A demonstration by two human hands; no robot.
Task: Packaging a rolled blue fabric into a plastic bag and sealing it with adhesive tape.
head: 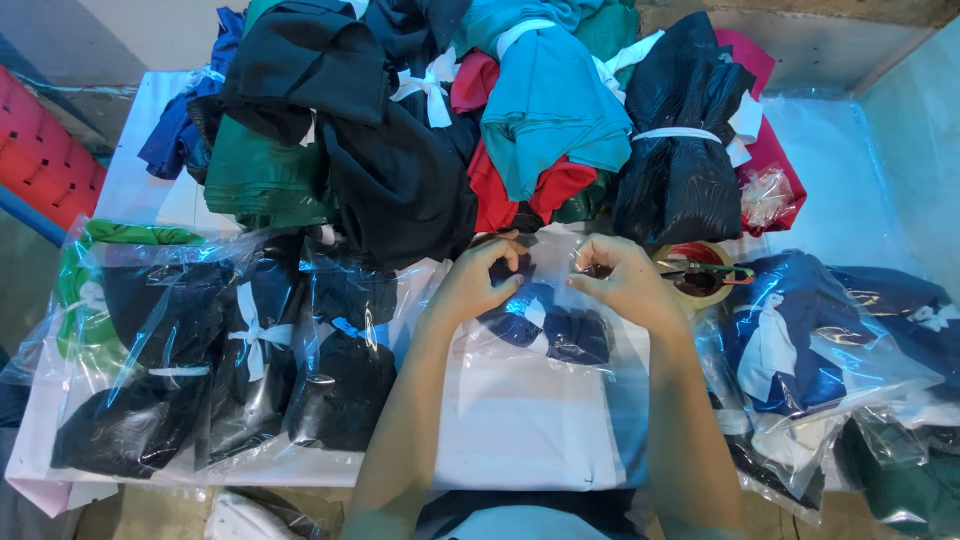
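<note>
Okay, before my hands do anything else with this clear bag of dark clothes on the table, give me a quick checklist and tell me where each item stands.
1. Both hands on the bag: left hand and right hand pinch the top edge of the clear bag. Ok.
2. Navy garment fully inside: appears so. Ok.
3. Bag mouth sealed: hidden by the fingers. Cannot tell.
4. Tape roll within reach: beside the right hand, scissors lying across it. Ok.
5. Room around the bag: packed bags close on the left, another packed bag on the right, bundle pile just behind. Not ok.
</note>
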